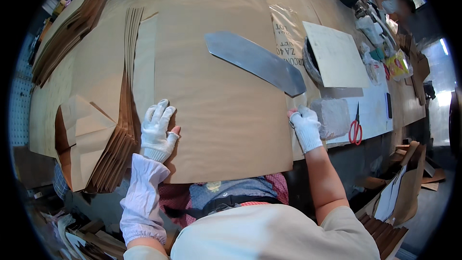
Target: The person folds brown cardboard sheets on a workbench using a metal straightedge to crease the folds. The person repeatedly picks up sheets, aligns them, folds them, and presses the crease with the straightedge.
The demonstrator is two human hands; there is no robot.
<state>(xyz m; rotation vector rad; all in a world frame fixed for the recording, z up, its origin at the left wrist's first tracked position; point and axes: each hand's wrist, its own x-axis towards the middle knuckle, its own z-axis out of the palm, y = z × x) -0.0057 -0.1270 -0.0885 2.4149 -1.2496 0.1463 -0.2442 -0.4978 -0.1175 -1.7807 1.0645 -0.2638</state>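
A large sheet of brown kraft paper [221,130] lies in front of me, its near edge hanging at my waist. My left hand [159,127], in a white glove with a bare thumb tip, rests flat and open on the sheet's left edge. At the right edge is my gloved right hand [304,123], its fingers drawn together with the thumb on the paper's border; the exact grip is partly hidden. Across the upper part of the sheet lies a long flat grey metal plate [255,62] with angled ends, slanting down to the right. Neither hand touches it.
Folded brown paper bags [103,151] fan out at left, with another paper stack [72,29] farther back. Right of the sheet are a plastic-wrapped block [332,118], red-handled scissors [355,130], a pale square board [335,55] and a dark phone [389,105]. Another person [392,2] is at far right.
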